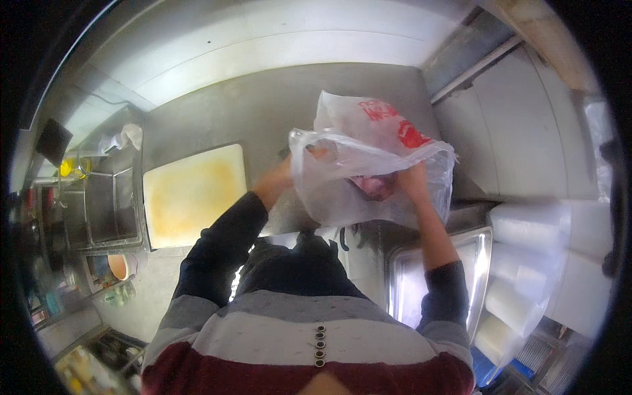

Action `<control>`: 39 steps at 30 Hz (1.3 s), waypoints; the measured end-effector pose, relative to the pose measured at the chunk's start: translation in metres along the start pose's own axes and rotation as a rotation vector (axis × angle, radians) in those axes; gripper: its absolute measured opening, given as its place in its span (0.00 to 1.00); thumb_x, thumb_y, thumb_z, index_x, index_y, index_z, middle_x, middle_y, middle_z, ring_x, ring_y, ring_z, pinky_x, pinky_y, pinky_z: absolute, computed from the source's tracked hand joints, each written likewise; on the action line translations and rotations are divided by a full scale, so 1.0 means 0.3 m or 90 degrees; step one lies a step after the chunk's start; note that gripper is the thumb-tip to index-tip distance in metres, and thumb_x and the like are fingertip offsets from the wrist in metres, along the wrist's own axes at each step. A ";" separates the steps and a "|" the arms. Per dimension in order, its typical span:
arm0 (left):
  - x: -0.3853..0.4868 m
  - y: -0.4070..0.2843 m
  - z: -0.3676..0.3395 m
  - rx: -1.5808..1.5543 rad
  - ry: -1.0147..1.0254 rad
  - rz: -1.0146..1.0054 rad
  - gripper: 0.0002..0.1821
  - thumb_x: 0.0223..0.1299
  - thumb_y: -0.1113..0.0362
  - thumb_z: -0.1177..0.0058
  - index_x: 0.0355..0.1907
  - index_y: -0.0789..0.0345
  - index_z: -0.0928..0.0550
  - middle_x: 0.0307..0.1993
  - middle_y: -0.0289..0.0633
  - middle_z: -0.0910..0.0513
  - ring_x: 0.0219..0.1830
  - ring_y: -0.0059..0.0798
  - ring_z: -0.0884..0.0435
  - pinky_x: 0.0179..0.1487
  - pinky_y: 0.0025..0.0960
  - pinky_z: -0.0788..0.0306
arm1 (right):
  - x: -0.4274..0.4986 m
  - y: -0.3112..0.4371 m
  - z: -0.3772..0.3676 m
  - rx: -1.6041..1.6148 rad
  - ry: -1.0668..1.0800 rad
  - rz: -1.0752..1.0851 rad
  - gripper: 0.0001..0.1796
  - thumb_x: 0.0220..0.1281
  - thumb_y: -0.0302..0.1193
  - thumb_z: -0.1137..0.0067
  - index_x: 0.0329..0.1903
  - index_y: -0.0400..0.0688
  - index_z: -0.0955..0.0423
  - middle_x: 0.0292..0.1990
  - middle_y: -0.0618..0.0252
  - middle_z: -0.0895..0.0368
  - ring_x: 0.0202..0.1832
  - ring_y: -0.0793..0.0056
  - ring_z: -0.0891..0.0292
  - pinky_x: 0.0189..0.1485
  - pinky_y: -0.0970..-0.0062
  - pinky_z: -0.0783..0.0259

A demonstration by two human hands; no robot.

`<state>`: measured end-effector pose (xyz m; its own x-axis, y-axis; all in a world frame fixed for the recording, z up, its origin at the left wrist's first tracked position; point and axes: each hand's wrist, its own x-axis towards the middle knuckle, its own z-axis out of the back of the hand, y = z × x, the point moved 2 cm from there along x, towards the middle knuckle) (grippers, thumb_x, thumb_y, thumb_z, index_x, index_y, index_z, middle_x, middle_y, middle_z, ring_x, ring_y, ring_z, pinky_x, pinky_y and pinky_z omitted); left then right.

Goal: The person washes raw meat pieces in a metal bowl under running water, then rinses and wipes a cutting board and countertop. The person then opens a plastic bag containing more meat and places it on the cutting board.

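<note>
A translucent white plastic bag (345,197) with red printing is spread over the grey metal worktop (212,113). Inside its mouth lies a piece of raw meat (376,186), pinkish red and partly covered by the plastic. My left hand (316,154) is at the bag's left side, seen dimly through the film; its fingers are too blurred to read. My right hand (414,178) reaches into the bag beside the meat, its fingers hidden, so whether it grips the meat cannot be told.
A stained white cutting board (195,195) lies to the left on the worktop. Beyond it is a metal sink (111,207) with a wire rack. At the lower right are a metal tray (410,286) and several rolls of clear plastic (513,303). A wall (286,44) borders the worktop's far side.
</note>
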<state>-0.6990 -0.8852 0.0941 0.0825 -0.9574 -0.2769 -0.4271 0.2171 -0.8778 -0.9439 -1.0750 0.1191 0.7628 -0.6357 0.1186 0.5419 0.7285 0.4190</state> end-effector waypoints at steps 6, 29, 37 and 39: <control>0.029 0.076 -0.193 0.202 -0.026 -0.238 0.21 0.53 0.64 0.41 0.50 0.68 0.26 0.45 0.42 0.22 0.45 0.27 0.22 0.49 0.31 0.28 | 0.058 -0.029 -0.140 0.007 -0.162 0.032 0.22 0.61 0.35 0.51 0.56 0.38 0.35 0.51 0.50 0.27 0.52 0.52 0.30 0.57 0.59 0.37; -0.011 0.122 0.210 -0.393 -0.182 -0.011 0.19 0.63 0.58 0.51 0.51 0.69 0.29 0.43 0.43 0.22 0.43 0.32 0.21 0.47 0.34 0.25 | 0.194 0.574 0.349 0.263 0.081 0.141 0.06 0.54 0.25 0.46 0.35 0.38 0.26 0.35 0.64 0.21 0.40 0.76 0.26 0.47 0.75 0.33; -0.280 -0.221 0.180 -0.485 -0.137 -0.178 0.16 0.65 0.62 0.56 0.50 0.70 0.29 0.37 0.43 0.22 0.36 0.30 0.20 0.37 0.32 0.23 | 0.126 1.016 0.563 0.510 0.104 0.245 0.04 0.51 0.24 0.45 0.31 0.37 0.25 0.29 0.63 0.22 0.33 0.77 0.27 0.38 0.78 0.33; -0.436 -0.270 0.237 -0.472 -0.264 -0.255 0.15 0.66 0.63 0.57 0.50 0.70 0.29 0.36 0.43 0.22 0.35 0.30 0.20 0.35 0.32 0.22 | 0.095 1.136 0.565 0.487 0.129 0.315 0.04 0.51 0.23 0.45 0.30 0.37 0.25 0.28 0.63 0.22 0.32 0.77 0.27 0.36 0.78 0.33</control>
<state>-0.6111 -0.7639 0.1738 0.6005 -0.7593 -0.2508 -0.7507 -0.4273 -0.5038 -0.7972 -0.8881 0.4177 0.9308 -0.1884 0.3133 -0.1865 0.4926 0.8501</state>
